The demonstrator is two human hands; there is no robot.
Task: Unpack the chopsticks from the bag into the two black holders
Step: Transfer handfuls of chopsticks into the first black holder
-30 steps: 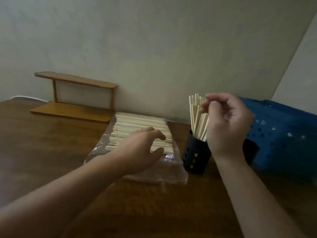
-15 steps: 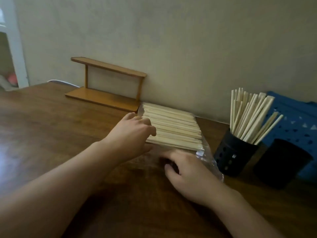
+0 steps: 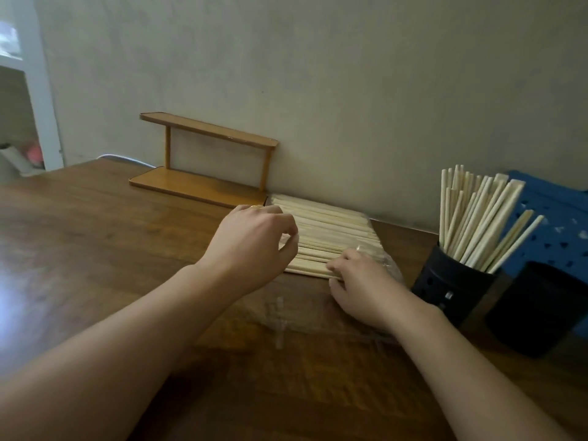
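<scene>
Both hands are at the chopstick stack: the left hand (image 3: pixel 251 246) rests on its left end with fingers curled over the sticks, thumb and forefinger pinched near the upper layer, though whether a stick is actually caught there I cannot tell. The right hand (image 3: pixel 359 281) lies at the near right corner, fingertips curled onto the nearest sticks and the crumpled plastic.

On the wooden table (image 3: pixel 95 249), the clear bag (image 3: pixel 389 265) lies open and flat toward the person, with the chopsticks in the bag (image 3: pixel 334 230) stacked against the wall. At right, the perforated black holder (image 3: pixel 445 281) already stands full of upright sticks (image 3: pixel 474 218); the second black holder (image 3: pixel 537 307), nearer and further right, looks empty.

To do this pickup well, I'd gather a small bundle from the near edge, one hand squaring the ends while the other pins the plastic, then carry it past the full holder and drop it in the second one.
</scene>
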